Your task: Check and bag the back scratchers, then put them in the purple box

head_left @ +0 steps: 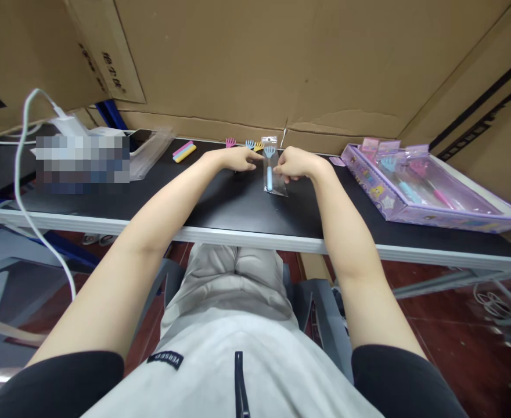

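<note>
The blue back scratcher is already in its clear bag on the tabletop. The right hand seems to pinch its edge; whether the left hand grips is unclear. Two scratchers are in the purple box, three claw heads outside.

A cardboard wall blocks the far side of the counter. The left hand and right hand, with a plastic bag between, close the middle; bare counter lies open in front. Rightward, a gap reaches a purple box; leftward, 3 sticks lie in the way.
</note>
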### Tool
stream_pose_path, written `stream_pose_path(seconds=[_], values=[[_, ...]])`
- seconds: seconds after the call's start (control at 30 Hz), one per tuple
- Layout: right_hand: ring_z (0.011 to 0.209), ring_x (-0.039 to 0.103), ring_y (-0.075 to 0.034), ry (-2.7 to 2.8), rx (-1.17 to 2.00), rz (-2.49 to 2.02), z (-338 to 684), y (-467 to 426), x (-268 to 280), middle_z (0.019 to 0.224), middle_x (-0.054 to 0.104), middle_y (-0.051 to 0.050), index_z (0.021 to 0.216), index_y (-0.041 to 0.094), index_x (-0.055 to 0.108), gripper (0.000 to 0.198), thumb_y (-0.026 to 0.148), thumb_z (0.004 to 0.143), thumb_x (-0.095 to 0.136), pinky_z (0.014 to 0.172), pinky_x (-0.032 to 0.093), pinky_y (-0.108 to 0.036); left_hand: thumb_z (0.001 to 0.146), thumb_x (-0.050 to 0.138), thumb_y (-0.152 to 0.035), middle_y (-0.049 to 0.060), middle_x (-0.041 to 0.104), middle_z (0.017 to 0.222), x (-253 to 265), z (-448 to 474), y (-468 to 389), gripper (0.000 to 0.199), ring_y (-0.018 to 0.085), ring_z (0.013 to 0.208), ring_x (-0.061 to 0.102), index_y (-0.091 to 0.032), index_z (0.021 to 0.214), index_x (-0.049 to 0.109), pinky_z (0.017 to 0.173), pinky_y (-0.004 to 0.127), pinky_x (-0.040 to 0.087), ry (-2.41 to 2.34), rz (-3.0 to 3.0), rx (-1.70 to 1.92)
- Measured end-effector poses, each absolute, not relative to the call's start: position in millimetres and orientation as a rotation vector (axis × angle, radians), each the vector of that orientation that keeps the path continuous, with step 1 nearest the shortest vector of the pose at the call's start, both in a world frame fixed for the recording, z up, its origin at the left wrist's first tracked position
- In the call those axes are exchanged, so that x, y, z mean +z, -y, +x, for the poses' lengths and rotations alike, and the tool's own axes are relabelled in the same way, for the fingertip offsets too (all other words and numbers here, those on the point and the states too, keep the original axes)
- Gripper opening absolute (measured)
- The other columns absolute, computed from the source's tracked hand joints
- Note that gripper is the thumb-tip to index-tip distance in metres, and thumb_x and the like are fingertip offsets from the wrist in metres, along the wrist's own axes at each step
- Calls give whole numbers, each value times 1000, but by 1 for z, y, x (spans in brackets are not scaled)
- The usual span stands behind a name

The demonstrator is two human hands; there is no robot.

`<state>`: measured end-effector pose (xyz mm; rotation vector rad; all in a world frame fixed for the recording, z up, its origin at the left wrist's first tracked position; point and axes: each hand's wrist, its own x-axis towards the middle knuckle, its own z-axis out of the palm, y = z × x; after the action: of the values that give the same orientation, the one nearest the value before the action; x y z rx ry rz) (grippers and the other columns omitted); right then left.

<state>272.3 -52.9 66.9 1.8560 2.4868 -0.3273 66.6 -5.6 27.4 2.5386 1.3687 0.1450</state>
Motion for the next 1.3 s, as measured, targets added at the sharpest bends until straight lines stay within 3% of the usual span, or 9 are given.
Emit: stream_pose_path(seconds=[0.13,0.27,0.33,0.47,0.67,0.8,0.97,1.1,1.3], values=[[97,80,-31,-2563,-217,2050,288,34,58,97,81,-15,112,12,82,26,27,101,65,101,64,-46,93,56,-28,2,79,141,17,37,8,63,27,135,70,-26,155,69,121,36,51,-1459,2526,402],[126,74,-37,-2611,-60,2174,303,8,36,124,79,-22,128,9,78,34,23,100,64,114,58,-52,96,57,-30,3,78,144,0,23,11,54,31,145,64,-28,148,75,127,42,47,-1491,2553,557],[135,70,-37,-2622,-31,2171,310,-3,25,135,76,-22,136,9,75,41,20,99,64,119,56,-51,100,55,-32,4,71,155,-6,24,11,54,30,151,59,-26,151,72,131,43,42,-1495,2574,519],[145,64,-33,-2592,-75,2127,317,-11,15,151,69,-21,149,7,68,51,19,100,65,125,50,-44,109,44,-36,10,43,179,-15,36,9,57,27,165,42,-19,162,61,137,38,30,-1492,2615,375],[146,63,-29,-2505,-161,2080,314,-5,17,156,66,-18,152,9,68,50,22,103,65,125,48,-37,115,28,-31,16,24,185,-19,49,12,62,28,173,23,-15,174,39,138,53,24,-1609,2525,107],[146,64,-29,-2493,-170,2052,312,-3,19,155,67,-18,153,9,67,52,21,103,66,124,49,-37,115,29,-30,17,24,185,-19,54,14,61,29,172,26,-14,173,40,138,48,26,-1670,2510,91],[145,64,-30,-2479,-170,2008,312,-4,19,156,66,-18,150,10,70,50,21,102,68,123,50,-37,114,31,-27,21,36,181,-15,65,23,60,34,166,40,-6,167,47,137,43,31,-1753,2481,86],[146,64,-30,-2460,-154,1984,313,-5,18,157,66,-16,150,11,70,49,22,103,67,123,50,-36,113,33,-28,22,39,179,-10,69,29,60,33,166,40,-2,164,51,137,38,30,-1768,2452,82],[143,66,-30,-2454,-137,1947,313,-5,18,154,69,-14,146,15,73,45,23,103,65,119,52,-36,112,38,-37,20,26,184,-6,56,27,68,28,170,31,-4,172,40,138,33,22,-1700,2440,55]])
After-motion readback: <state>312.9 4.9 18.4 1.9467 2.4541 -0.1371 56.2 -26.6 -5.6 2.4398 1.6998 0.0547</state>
